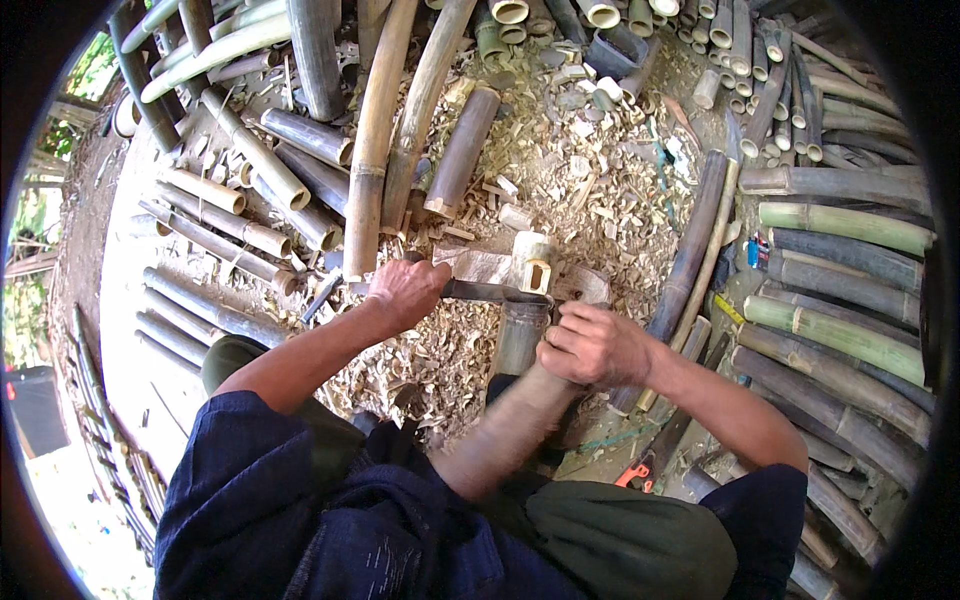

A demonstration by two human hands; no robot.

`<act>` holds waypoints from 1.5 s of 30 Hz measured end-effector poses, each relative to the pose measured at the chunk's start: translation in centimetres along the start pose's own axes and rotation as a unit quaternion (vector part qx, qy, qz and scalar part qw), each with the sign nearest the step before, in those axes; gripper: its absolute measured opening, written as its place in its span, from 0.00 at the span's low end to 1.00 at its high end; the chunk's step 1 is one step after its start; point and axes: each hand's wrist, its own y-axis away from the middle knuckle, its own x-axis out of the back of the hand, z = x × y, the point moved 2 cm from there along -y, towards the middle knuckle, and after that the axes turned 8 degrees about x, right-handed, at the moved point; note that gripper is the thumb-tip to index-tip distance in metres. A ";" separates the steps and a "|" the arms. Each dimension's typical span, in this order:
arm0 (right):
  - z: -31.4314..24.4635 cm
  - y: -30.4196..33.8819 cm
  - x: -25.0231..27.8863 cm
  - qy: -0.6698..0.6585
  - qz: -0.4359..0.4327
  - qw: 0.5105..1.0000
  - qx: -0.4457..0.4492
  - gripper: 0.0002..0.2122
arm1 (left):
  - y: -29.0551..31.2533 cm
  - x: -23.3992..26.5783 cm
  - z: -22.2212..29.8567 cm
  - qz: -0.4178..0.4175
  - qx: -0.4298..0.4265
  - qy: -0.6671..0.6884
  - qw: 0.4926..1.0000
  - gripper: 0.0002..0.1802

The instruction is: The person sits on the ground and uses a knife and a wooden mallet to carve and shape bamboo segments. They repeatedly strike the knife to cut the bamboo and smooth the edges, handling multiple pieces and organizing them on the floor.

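My left hand (408,292) is closed round a long dark-bladed knife (485,291). Its blade runs to the right, across the top of an upright bamboo tube (520,335). Just beyond the blade is a pale bamboo piece (533,262) with a rectangular slot cut in it. To the right of the tube, my right hand (590,345) is closed round what looks like a thick wooden club (505,435). The club slants down toward my lap, smeared by motion. My fingers hide the part that I grip.
Wood chips (420,365) cover the floor around the work. Long bamboo poles (385,130) lie ahead, and cut lengths (840,330) are stacked on the right. An orange-handled tool (637,472) lies near my right knee. A dark bucket (617,52) stands at the back.
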 end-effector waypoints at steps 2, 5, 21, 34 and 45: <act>3.9 5.1 -2.3 0.040 -0.096 0.981 -0.166 0.14 | -0.6 -0.1 0.3 -0.005 -0.010 -0.002 1.000 0.08; 4.8 4.3 0.2 0.051 -0.118 0.963 -0.237 0.08 | -0.8 -0.3 -0.1 -0.005 0.004 -0.008 1.000 0.07; 5.3 2.8 -0.8 0.077 -0.049 0.985 -0.145 0.05 | -0.8 -1.1 0.1 -0.001 0.013 -0.012 1.000 0.07; 4.8 5.9 0.7 0.017 -0.057 0.923 -0.379 0.25 | -1.8 -0.7 -1.8 0.085 -0.080 0.086 0.989 0.21; -0.6 6.0 6.7 -0.380 0.362 0.552 -0.648 0.30 | -5.4 5.2 -3.7 0.069 -0.128 0.157 0.977 0.32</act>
